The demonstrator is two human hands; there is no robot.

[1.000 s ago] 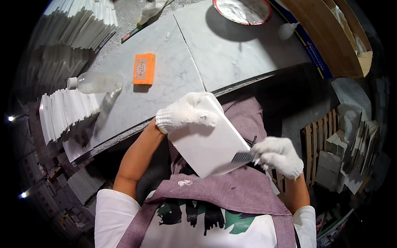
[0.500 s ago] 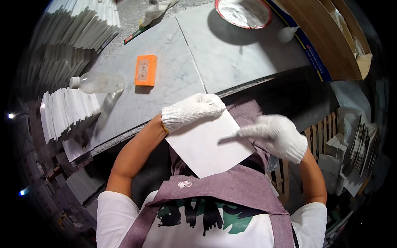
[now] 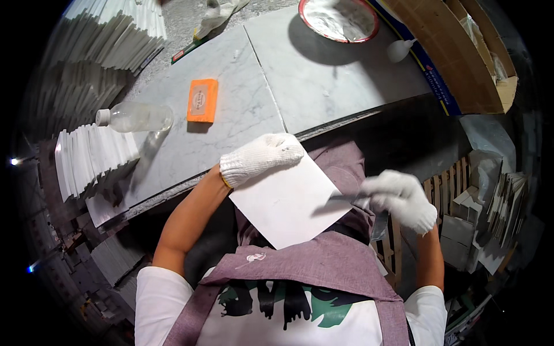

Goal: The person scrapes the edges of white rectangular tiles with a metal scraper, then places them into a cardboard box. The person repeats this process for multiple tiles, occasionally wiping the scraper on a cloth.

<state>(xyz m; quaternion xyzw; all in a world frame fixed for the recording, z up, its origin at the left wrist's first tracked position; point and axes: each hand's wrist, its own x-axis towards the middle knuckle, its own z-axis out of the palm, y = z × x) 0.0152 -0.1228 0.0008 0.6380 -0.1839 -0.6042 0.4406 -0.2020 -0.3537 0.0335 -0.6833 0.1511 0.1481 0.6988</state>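
My left hand point(image 3: 262, 157), in a white knit glove, is closed on the upper edge of a square white tile point(image 3: 285, 202). The tile leans against the table edge and slants down towards my lap, over a mauve apron. In my gloved right hand point(image 3: 401, 199) is a thin, dark, blade-like tool point(image 3: 341, 198), blurred by motion. Its tip lies over the tile's right part; whether it touches the face I cannot tell. That hand is just off the tile's right corner.
On the marble-topped table point(image 3: 231, 101) are an orange block point(image 3: 202, 101), a clear bottle point(image 3: 141, 117), a red-rimmed bowl of white paste point(image 3: 340, 20) and a white squeeze bulb point(image 3: 399, 51). Stacked white tiles point(image 3: 95, 155) stand at left; a cardboard box point(image 3: 453, 52) sits far right.
My right hand has swung right with the tool, drawing it from the tile's middle towards its right side. My left hand and the tile have shifted slightly left.
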